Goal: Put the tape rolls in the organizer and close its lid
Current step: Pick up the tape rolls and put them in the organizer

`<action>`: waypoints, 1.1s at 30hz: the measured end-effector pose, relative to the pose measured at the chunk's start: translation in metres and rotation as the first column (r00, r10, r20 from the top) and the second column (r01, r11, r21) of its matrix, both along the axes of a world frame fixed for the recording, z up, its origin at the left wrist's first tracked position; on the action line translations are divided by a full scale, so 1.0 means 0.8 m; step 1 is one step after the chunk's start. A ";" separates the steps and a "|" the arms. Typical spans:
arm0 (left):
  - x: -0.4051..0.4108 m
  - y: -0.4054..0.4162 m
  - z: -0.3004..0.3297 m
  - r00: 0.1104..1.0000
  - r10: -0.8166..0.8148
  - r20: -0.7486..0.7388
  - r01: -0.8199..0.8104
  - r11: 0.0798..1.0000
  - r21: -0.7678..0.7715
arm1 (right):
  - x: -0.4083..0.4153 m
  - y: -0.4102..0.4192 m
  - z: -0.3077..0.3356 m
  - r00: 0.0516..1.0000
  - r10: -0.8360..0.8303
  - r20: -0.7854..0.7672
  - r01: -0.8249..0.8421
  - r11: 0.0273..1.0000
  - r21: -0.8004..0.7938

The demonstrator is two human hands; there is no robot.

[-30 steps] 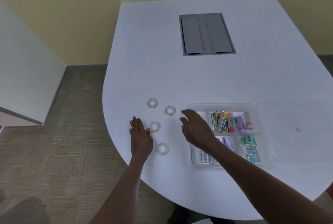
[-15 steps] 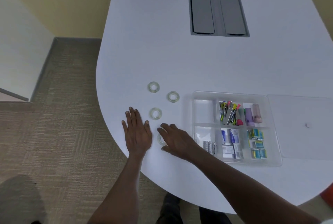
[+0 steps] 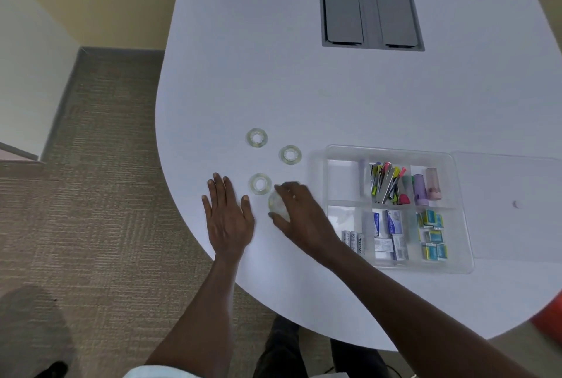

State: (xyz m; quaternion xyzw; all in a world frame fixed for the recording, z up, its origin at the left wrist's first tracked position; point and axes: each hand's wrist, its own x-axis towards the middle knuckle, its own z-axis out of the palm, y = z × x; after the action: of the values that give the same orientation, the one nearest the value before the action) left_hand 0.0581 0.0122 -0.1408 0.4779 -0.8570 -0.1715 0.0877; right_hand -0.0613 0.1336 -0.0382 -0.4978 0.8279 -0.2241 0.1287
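Observation:
Three clear tape rolls lie flat on the white table: one far left [image 3: 257, 137], one to its right [image 3: 290, 154], one nearer me [image 3: 260, 184]. My right hand [image 3: 299, 215] is closed around a fourth tape roll [image 3: 277, 205], lifted and tilted just left of the clear organizer [image 3: 316, 183]. The organizer's near-left compartment holds batteries; its far-left compartment looks bare. Its clear lid [image 3: 514, 204] lies open flat to the right. My left hand [image 3: 228, 215] rests flat on the table, fingers spread, holding nothing.
The organizer also holds coloured clips, small boxes and staple packs. A grey cable hatch [image 3: 369, 2] is set into the table farther back. The table's curved edge runs just left of my left hand, with carpet below. An orange object [image 3: 552, 317] shows at the right edge.
My right hand came back from the organizer to the nearest tape roll, closed on it and lifted it off the table. My left hand stayed flat. The camera tilted down.

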 end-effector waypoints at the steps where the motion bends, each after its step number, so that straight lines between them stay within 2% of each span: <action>1: 0.000 0.000 -0.001 1.000 0.001 -0.004 -0.001 1.000 -0.006 | -0.007 0.002 0.005 0.998 -0.067 0.004 0.067 0.996 -0.052; 5: 0.000 0.000 -0.003 1.000 0.003 -0.012 -0.003 1.000 -0.013 | -0.045 0.009 0.021 0.931 -0.360 0.058 0.365 0.915 -0.172; 9: 0.000 -0.001 -0.003 1.000 0.007 -0.019 -0.007 1.000 -0.002 | -0.083 0.022 0.025 0.852 -0.518 0.078 0.524 0.842 -0.125; 13: 0.001 0.001 0.000 1.000 0.010 -0.014 -0.010 1.000 -0.003 | -0.109 0.033 0.019 0.865 -0.501 -0.021 0.502 0.865 0.025; 20: -0.002 0.002 0.008 1.000 0.009 -0.020 -0.009 1.000 -0.013 | -0.131 0.027 0.001 0.934 -0.349 -0.068 0.354 0.894 0.274; 30: -0.001 0.001 0.004 1.000 0.016 -0.009 -0.016 1.000 -0.011 | -0.135 0.023 -0.017 0.927 -0.374 -0.004 0.363 0.896 0.257; 33: -0.002 0.001 0.006 1.000 0.020 -0.009 -0.020 1.000 -0.008 | -0.134 0.027 -0.011 0.922 -0.387 -0.020 0.383 0.902 0.200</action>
State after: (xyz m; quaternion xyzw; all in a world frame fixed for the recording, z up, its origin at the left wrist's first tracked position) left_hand 0.0568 0.0133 -0.1359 0.4853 -0.8525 -0.1691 0.0951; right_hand -0.1684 0.1551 -0.0470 -0.3070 0.9267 -0.1660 0.1397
